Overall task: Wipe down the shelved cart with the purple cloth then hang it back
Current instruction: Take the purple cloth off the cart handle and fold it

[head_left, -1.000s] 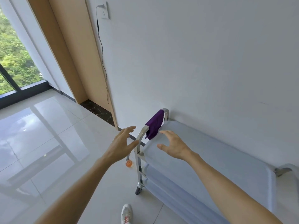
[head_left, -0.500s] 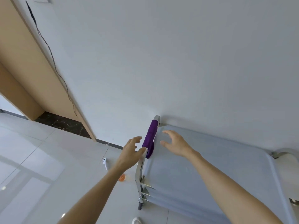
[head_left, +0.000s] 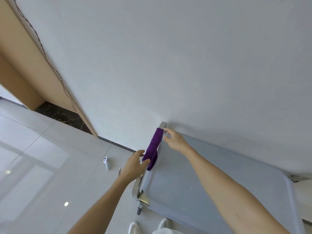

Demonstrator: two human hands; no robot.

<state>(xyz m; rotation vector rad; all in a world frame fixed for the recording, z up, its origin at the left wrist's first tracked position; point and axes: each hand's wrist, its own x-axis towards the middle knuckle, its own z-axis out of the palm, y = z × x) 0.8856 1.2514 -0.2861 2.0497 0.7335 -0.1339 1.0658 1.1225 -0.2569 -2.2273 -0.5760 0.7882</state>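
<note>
While the soft purple cloth (head_left: 153,147) drapes over the cart's metal handle (head_left: 141,181), your left hand (head_left: 135,163) pinches its lower end and your right hand (head_left: 174,140) fingers its top; smooth grey cart top (head_left: 194,183), glossy floor tiles (head_left: 42,166).

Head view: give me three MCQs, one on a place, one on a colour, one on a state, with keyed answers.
1. Where does the cloth hang?
A. on the cart's metal end rail
B. flat on the floor
C. on the wall socket

2. What colour is the cloth?
A. orange
B. purple
C. green

3. What is the left hand doing?
A. pressing flat on the wall
B. hanging idle at the side
C. pinching the cloth's lower end

Answers:
1 A: the purple cloth drapes over the rail at the cart end.
2 B: it is plainly purple.
3 C: the left hand has thumb and fingers closed on the cloth's lower end, while the right hand reaches its top.
</note>
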